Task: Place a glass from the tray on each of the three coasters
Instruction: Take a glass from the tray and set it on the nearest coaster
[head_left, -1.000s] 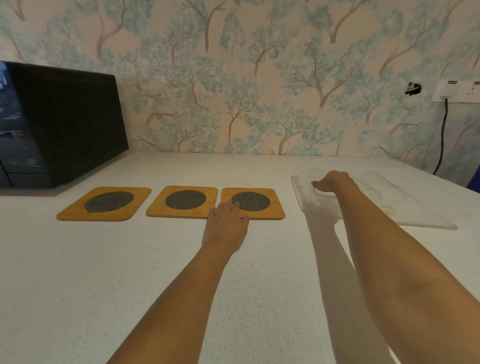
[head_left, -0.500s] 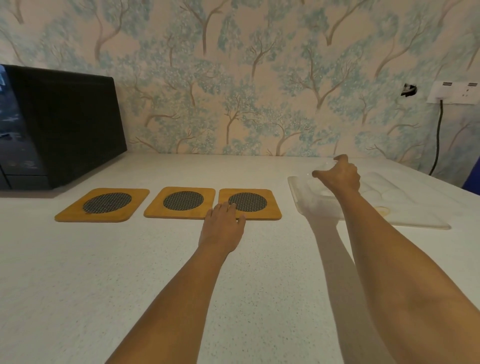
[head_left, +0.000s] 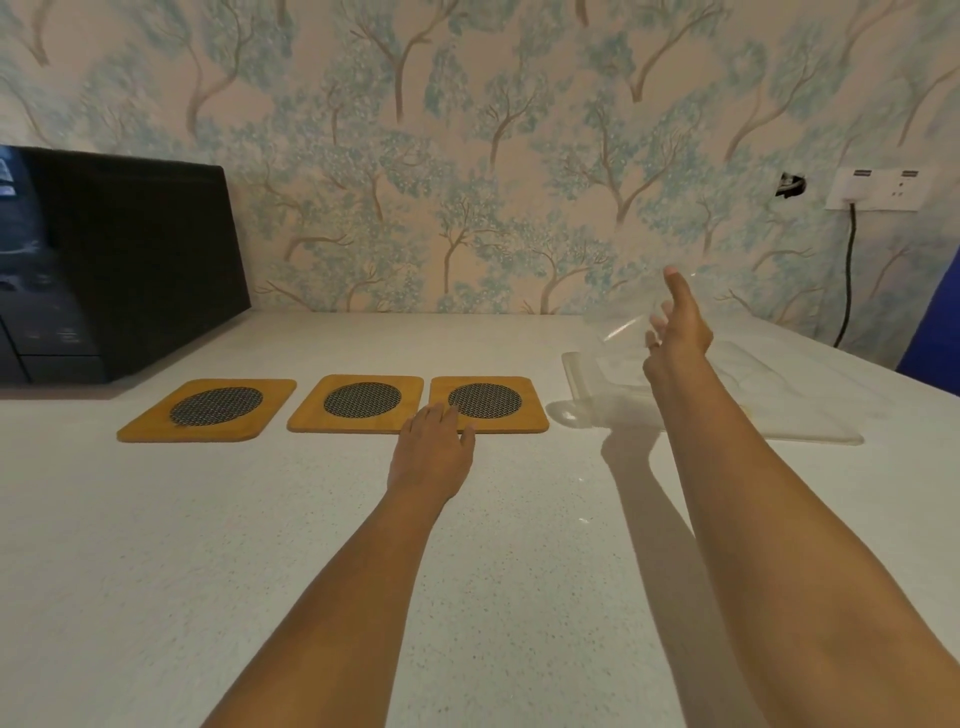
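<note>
Three coasters (head_left: 358, 404) on speckled white counter (head_left: 260, 545)

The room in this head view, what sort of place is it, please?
Probably a home kitchen or dining corner: a pale speckled countertop holds a black boxy appliance, perhaps a microwave, against tree-patterned wallpaper, with a white wall socket nearby.
</note>
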